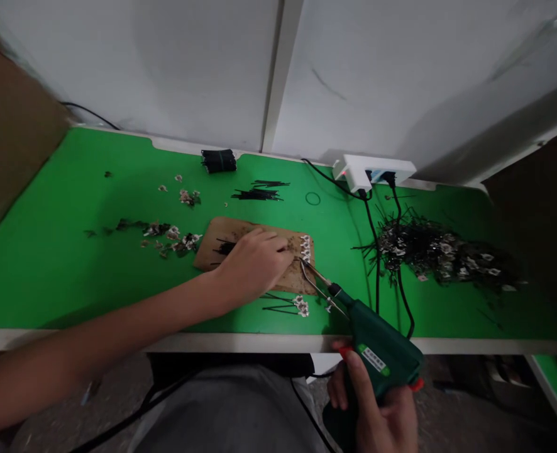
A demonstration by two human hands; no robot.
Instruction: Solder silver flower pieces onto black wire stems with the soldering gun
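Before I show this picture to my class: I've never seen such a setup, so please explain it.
There is no robot here: a person works bare-handed, filmed from a camera on their head. The right hand has its grip closed around a green gun-shaped tool, its tip beside small metal pieces lined up on a brown board. The left hand covers part of the board; anything it holds is hidden. On the green tabletop lie black wires, loose metal pieces, a tangled pile and a power strip.
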